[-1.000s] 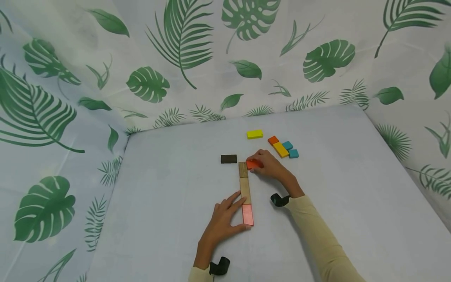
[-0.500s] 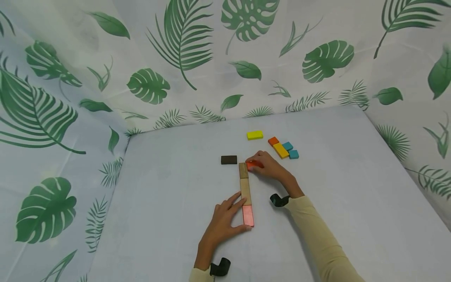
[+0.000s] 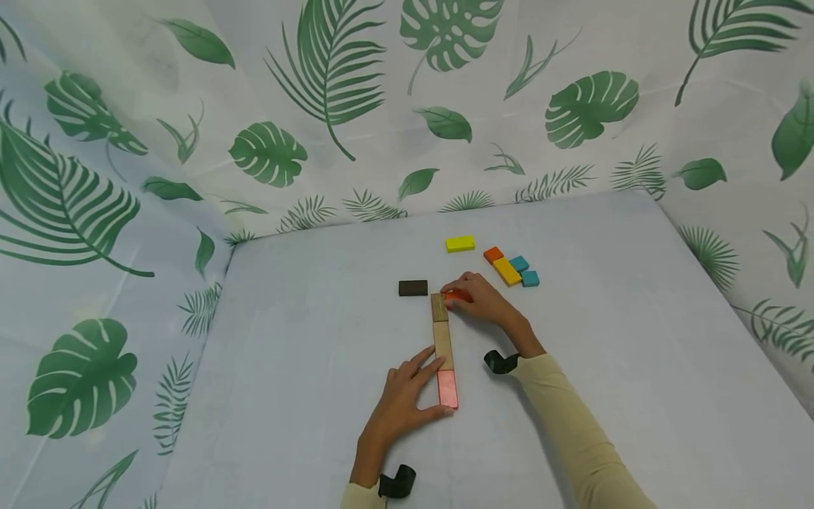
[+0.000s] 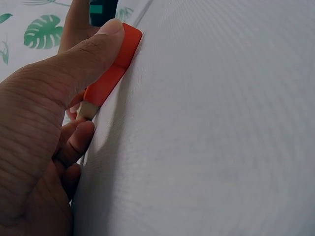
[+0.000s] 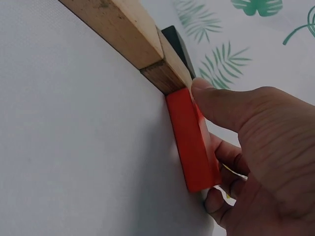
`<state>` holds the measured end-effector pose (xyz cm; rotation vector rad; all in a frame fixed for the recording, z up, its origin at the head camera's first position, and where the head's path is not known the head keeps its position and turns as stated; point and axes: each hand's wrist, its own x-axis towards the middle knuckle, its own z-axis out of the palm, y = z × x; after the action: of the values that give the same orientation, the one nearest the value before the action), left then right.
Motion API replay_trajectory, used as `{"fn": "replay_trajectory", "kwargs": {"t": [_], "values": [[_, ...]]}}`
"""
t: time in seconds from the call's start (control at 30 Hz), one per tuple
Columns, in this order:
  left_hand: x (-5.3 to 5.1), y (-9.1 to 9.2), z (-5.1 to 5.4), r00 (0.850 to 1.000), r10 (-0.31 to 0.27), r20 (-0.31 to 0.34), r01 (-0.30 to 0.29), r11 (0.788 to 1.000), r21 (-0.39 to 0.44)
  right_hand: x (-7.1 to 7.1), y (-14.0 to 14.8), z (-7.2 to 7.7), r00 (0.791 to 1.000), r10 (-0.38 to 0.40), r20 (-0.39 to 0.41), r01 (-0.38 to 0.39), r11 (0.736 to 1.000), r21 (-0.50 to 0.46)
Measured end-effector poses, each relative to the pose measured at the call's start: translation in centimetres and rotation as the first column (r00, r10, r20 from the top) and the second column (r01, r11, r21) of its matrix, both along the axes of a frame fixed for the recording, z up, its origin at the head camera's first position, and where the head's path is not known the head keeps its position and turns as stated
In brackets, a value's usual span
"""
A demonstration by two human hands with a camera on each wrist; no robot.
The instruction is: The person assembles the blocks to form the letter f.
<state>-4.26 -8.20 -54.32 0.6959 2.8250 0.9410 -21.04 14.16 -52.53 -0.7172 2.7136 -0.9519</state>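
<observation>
A row runs toward the person: a dark-grained wooden block point(image 3: 439, 307), a lighter wooden block point(image 3: 442, 339) and a pink block point(image 3: 448, 389), which looks orange-red in the left wrist view. My left hand point(image 3: 400, 403) lies spread along its left side, thumb touching the pink block's near end, fingertips on the light wooden block. Thumb and fingers of my right hand point(image 3: 486, 304) pinch a red-orange block point(image 5: 192, 142) at the right of the row's far end. In the right wrist view one end of it meets the dark-grained block point(image 5: 167, 76).
A black block point(image 3: 413, 288) lies left of the row's far end. Farther back are a yellow block point(image 3: 460, 244) and a cluster with an orange block point(image 3: 493, 255), an amber block point(image 3: 506, 271) and two blue blocks point(image 3: 531, 278). Leaf-patterned cloth point(image 3: 356, 170) hangs behind the table.
My right hand and the red-orange block have shifted very slightly left, toward the row. The left hand holds its place.
</observation>
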Motion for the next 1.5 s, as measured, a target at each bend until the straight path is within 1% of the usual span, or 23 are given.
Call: {"fn": "replay_trajectory", "kwargs": {"t": [0.27,0.43,0.6,0.77,0.97,1.2,1.5], "values": [[0.0,0.0,-0.1,1.0,0.0,0.0,0.0,1.0,0.005,0.2,-0.9,-0.4,0.995,-0.099,-0.027,0.1,0.995,0.032],[0.0,0.0,0.1,1.0,-0.004,0.012,0.004,1.0,0.002,0.4,-1.1,-0.4,0.991,-0.132,-0.02,0.132,0.991,0.029],[-0.1,0.0,0.0,1.0,-0.01,-0.024,0.01,1.0,0.003,0.5,-1.1,-0.4,0.99,-0.141,-0.029,0.141,0.99,0.017],[-0.1,-0.1,-0.2,0.999,-0.013,-0.038,0.013,1.0,-0.003,0.5,-1.2,-0.3,0.989,-0.147,-0.03,0.147,0.989,0.006],[-0.1,-0.1,-0.2,0.998,-0.022,-0.054,0.023,1.0,0.017,0.4,-1.2,-0.3,0.988,-0.153,-0.026,0.153,0.988,0.002],[-0.2,0.0,0.0,1.0,-0.013,-0.026,0.013,1.0,0.009,0.4,-1.2,-0.3,0.989,-0.146,-0.026,0.146,0.989,-0.009],[-0.1,-0.1,0.1,1.0,-0.009,-0.011,0.01,1.0,0.008,0.3,-1.1,-0.9,0.989,-0.145,-0.04,0.144,0.989,-0.033]]}}
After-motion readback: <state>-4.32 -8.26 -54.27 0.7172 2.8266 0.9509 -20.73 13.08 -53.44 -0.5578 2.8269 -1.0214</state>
